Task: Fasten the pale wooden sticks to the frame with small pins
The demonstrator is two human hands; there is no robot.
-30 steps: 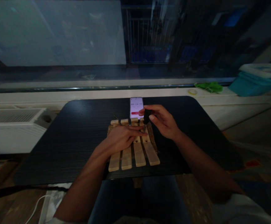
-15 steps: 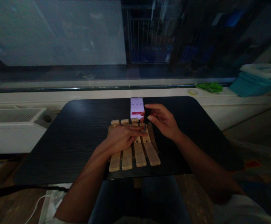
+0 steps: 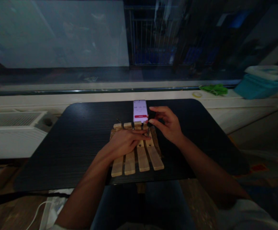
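Several pale wooden slats [image 3: 143, 159] lie side by side across a brown board [image 3: 156, 140] on the dark table. My left hand [image 3: 124, 140] rests flat over the slats, its fingers stretched toward the rightmost one. In my right hand [image 3: 169, 123] is a black-handled screwdriver [image 3: 151, 117], held upright between thumb and fingers. Its metal shaft points down at the rightmost slat, beside my left fingertips. Dark round holes show in the two right slats. Whatever the tip meets is too small to make out.
Behind the slats a lit phone [image 3: 140, 108] lies on the black table [image 3: 81, 140]. A loose screw-like piece [image 3: 119, 120] is at the slats' far left. The sill holds a tape roll [image 3: 197, 94], a green cloth [image 3: 214, 89] and a teal box [image 3: 256, 86]. A radiator [image 3: 14, 134] stands left.
My right fingers have shifted slightly around the screwdriver handle. The left hand stays in place on the slats, and the view has moved very little.
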